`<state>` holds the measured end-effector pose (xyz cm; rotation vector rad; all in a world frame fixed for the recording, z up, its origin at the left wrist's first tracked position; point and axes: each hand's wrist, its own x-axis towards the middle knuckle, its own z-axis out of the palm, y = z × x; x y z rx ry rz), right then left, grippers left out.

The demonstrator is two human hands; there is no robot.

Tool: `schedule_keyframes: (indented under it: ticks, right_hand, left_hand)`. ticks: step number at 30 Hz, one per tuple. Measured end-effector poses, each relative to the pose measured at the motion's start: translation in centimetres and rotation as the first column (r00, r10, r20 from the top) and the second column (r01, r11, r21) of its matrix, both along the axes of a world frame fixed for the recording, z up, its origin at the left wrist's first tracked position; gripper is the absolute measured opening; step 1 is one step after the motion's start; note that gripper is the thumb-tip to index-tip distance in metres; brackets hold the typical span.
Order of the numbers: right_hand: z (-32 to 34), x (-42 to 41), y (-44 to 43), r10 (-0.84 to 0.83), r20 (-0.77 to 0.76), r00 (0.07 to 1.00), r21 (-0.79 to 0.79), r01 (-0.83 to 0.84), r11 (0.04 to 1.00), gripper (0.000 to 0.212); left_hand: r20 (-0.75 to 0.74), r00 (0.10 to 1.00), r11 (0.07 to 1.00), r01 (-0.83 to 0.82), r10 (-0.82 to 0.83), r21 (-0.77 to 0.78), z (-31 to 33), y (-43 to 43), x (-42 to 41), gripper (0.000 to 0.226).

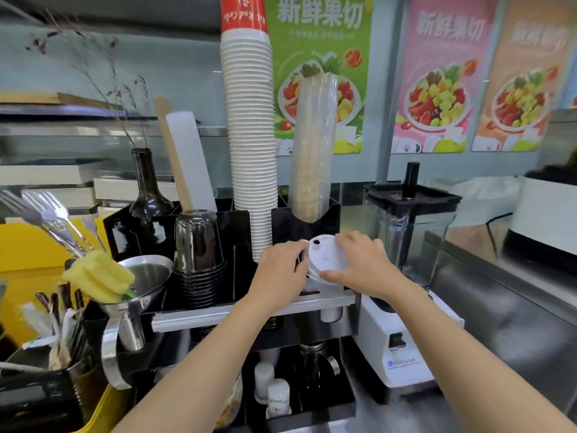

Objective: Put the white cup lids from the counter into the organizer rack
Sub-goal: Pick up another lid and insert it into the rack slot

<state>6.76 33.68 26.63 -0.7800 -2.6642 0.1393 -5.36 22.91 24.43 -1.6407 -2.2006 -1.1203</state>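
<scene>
A stack of white cup lids (323, 256) stands on edge, tilted, in the front right compartment of the black organizer rack (240, 245). My left hand (279, 270) grips the stack's left side. My right hand (359, 264) holds its right side, fingers over the top edge and thumb under the front lid. The front lid faces me and shows a small dark sip hole. The lids behind it are mostly hidden by my hands.
In the rack stand a tall stack of white paper cups (249, 135), clear cups (313, 151), black cups (198, 260) and a dark bottle (146, 189). A blender (406, 245) stands right of the rack. A steel funnel (140, 282) and forks (46, 217) are at left.
</scene>
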Motion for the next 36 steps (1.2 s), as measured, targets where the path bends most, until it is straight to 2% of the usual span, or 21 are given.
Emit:
schedule_keyframes:
  ticks: [3, 7, 9, 11, 14, 16, 19, 22, 23, 26, 32, 36]
  right_hand:
    - [-0.4, -0.8, 0.9, -0.003, 0.061, 0.998, 0.008, 0.002, 1.0, 0.043]
    - [-0.5, -1.8, 1.3, 0.027, 0.189, 0.982, 0.054, -0.038, 0.998, 0.066]
    - [-0.4, -2.2, 1.3, 0.032, 0.266, 0.963, 0.082, -0.056, 0.995, 0.069]
    - [-0.4, -2.7, 1.4, 0.035, 0.343, 0.939, 0.076, -0.065, 0.995, 0.056]
    - [-0.4, -3.7, 1.7, 0.042, 0.423, 0.905, 0.104, -0.095, 0.99, 0.021]
    - [-0.6, -4.3, 1.9, 0.035, 0.472, 0.881, 0.095, -0.09, 0.991, 0.013]
    - [-1.2, -4.7, 2.7, 0.04, 0.506, 0.862, -0.007, -0.042, 0.999, 0.012]
    - [-1.5, -4.8, 3.1, 0.048, 0.526, 0.849, -0.048, -0.027, 0.998, 0.016]
    - [-1.4, -4.9, 3.1, 0.046, 0.544, 0.838, -0.045, -0.026, 0.999, 0.024]
    - [-1.1, -5.3, 2.8, 0.051, 0.58, 0.813, -0.051, -0.026, 0.998, 0.038]
    - [-1.1, -5.9, 3.4, 0.063, 0.642, 0.764, -0.111, 0.012, 0.994, 0.041]
    - [-1.0, -6.3, 3.5, 0.045, 0.664, 0.747, -0.095, 0.024, 0.995, 0.041]
  left_hand:
    - [-0.079, 0.996, 0.997, -0.05, 0.045, -0.059, -0.8, 0.8, -0.6, 0.034]
    - [-0.26, 0.966, 0.973, -0.077, 0.019, -0.216, -1.7, 1.5, -1.4, 0.04]
    - [-0.342, 0.94, 0.955, -0.108, 0.007, -0.278, -2.0, 1.7, -1.6, 0.037]
    - [-0.413, 0.911, 0.944, -0.133, -0.004, -0.303, -2.1, 2.0, -1.7, 0.035]
    - [-0.472, 0.881, 0.913, -0.161, -0.038, -0.375, -2.0, 2.4, -1.7, 0.035]
    - [-0.469, 0.881, 0.884, -0.17, -0.061, -0.435, -1.7, 2.7, -1.7, 0.039]
    - [-0.434, 0.896, 0.848, -0.158, -0.092, -0.507, -1.4, 2.7, -1.6, 0.049]
    - [-0.389, 0.914, 0.817, -0.133, -0.119, -0.561, -1.2, 2.9, -1.6, 0.048]
    - [-0.376, 0.918, 0.812, -0.126, -0.122, -0.57, -1.2, 3.0, -1.7, 0.045]
    - [-0.363, 0.925, 0.812, -0.123, -0.115, -0.57, -1.3, 3.1, -1.9, 0.04]
    - [-0.342, 0.931, 0.832, -0.086, -0.129, -0.548, -1.7, 2.9, -1.9, 0.046]
    - [-0.346, 0.931, 0.832, -0.096, -0.12, -0.547, -1.6, 3.0, -1.9, 0.048]
